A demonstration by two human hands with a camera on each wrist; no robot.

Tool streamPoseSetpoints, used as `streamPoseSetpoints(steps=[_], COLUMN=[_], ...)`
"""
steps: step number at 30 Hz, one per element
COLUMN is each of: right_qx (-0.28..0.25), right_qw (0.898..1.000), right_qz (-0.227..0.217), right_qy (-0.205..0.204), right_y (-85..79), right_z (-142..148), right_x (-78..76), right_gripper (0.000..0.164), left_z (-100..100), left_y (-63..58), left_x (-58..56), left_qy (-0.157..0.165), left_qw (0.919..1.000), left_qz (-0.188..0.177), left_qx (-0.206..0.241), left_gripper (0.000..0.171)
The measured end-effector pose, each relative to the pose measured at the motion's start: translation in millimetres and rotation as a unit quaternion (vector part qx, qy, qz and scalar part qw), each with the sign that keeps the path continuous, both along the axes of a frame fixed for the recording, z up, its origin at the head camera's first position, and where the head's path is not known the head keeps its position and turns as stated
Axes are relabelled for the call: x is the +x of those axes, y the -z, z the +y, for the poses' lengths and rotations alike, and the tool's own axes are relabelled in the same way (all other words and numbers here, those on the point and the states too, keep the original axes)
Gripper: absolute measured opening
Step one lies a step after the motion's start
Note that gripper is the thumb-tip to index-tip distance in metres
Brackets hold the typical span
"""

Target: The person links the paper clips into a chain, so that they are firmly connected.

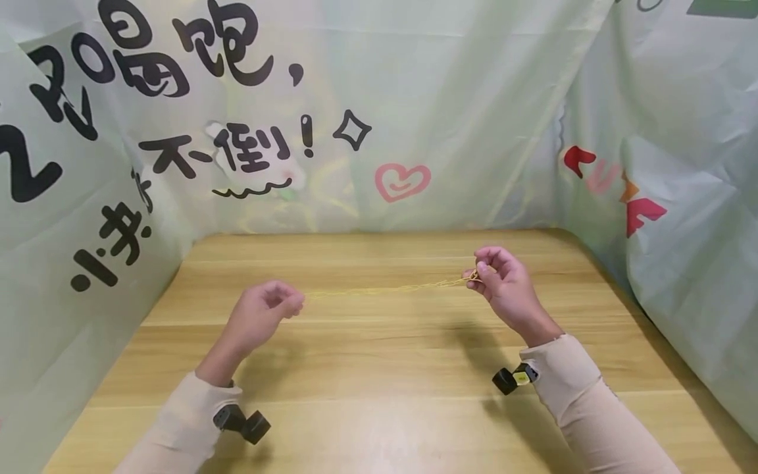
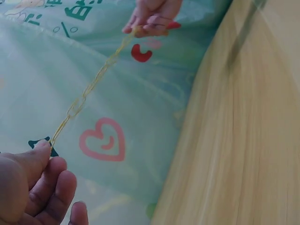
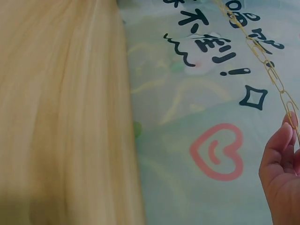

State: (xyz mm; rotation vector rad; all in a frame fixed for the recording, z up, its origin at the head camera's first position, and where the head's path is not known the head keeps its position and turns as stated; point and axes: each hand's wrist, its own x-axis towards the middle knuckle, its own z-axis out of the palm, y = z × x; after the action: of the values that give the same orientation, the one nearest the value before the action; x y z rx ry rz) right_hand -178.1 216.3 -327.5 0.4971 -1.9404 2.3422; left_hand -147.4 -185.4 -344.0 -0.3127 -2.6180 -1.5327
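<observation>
A thin chain of linked gold paper clips (image 1: 385,289) stretches nearly straight between my two hands, above the table. My left hand (image 1: 263,313) pinches one end between thumb and forefinger; in the left wrist view the chain (image 2: 85,96) runs up and away from those fingertips. At the other end, my right hand (image 1: 503,289) holds the chain between thumb and fingers, slightly higher than the left. Seen from the right wrist, long looped clips (image 3: 265,61) lead down to the right thumb and fingertips (image 3: 280,138).
Below both hands lies a wooden table (image 1: 379,375). A pale green printed cloth (image 1: 462,118) hangs behind it and along both sides. Small black wrist cameras are strapped at the left cuff (image 1: 243,424) and the right cuff (image 1: 514,378).
</observation>
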Motion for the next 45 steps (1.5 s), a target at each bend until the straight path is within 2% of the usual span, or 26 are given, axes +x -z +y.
streamPoseSetpoints(steps=[2, 6, 11, 13, 15, 19, 22, 24, 27, 32, 35, 40, 45], right_qx=[-0.006, -0.015, -0.024, -0.002, 0.044, 0.135, 0.145, 0.144, 0.158, 0.197, 0.207, 0.191, 0.175], right_qw=[1.0, 0.999, 0.999, 1.0, 0.998, 0.988, 0.987, 0.987, 0.983, 0.97, 0.966, 0.97, 0.97], right_qz=[-0.01, -0.037, -0.035, -0.02, -0.004, 0.029, 0.049, 0.064, 0.093, 0.141, 0.156, 0.147, 0.159], right_qy=[0.006, 0.018, 0.016, 0.022, 0.04, 0.074, 0.056, 0.034, 0.013, 0.025, 0.014, -0.04, -0.048], right_y=[3.5, 10.2, 22.8, 26.2, 27.9, 27.7, 24.5, 23.0, 20.7, 11.4, 6.7, 3.2, 3.3], right_z=[0, 0, -4, -7, -11, -18, -25, -30, -39, -54, -63, -76, -90], right_x=[-0.9, -2.2, -4.8, -6.2, -7.7, -10.1, -10.2, -9.4, -6.9, -2.9, -0.5, 5.8, 9.8], right_gripper=[0.012, 0.01, 0.006, 0.008, 0.01, 0.013, 0.021, 0.021, 0.015, 0.006, 0.006, 0.009, 0.007], left_z=[0, 3, 13, 18, 22, 32, 40, 45, 51, 62, 69, 77, 82], left_y=[0.1, 0.1, 0.8, -0.2, -1.4, -3.8, -4.8, -4.6, -3.8, -6.3, -8.8, -10.4, -10.4], left_x=[-0.4, -2.6, -3.5, -3.5, -3.6, -5.5, -8.5, -9.0, -8.4, -10.7, -13.5, -13.9, -11.6], left_qy=[-0.004, 0.017, 0.031, 0.039, 0.045, 0.052, 0.067, 0.081, 0.095, 0.085, 0.086, 0.096, 0.095], left_qw=[0.9999, 0.9983, 0.9896, 0.984, 0.9791, 0.9758, 0.9712, 0.9677, 0.9667, 0.9739, 0.9742, 0.9727, 0.9776], left_qz=[-0.002, 0.003, -0.005, -0.004, -0.006, 0.0, 0.01, 0.016, 0.016, 0.005, 0.002, 0.0, -0.001], left_qx=[0.014, 0.055, 0.14, 0.174, 0.198, 0.212, 0.228, 0.238, 0.237, 0.211, 0.209, 0.211, 0.188], left_gripper=[0.02, 0.018, 0.018, 0.018, 0.017, 0.014, 0.012, 0.011, 0.01, 0.006, 0.004, 0.009, 0.013])
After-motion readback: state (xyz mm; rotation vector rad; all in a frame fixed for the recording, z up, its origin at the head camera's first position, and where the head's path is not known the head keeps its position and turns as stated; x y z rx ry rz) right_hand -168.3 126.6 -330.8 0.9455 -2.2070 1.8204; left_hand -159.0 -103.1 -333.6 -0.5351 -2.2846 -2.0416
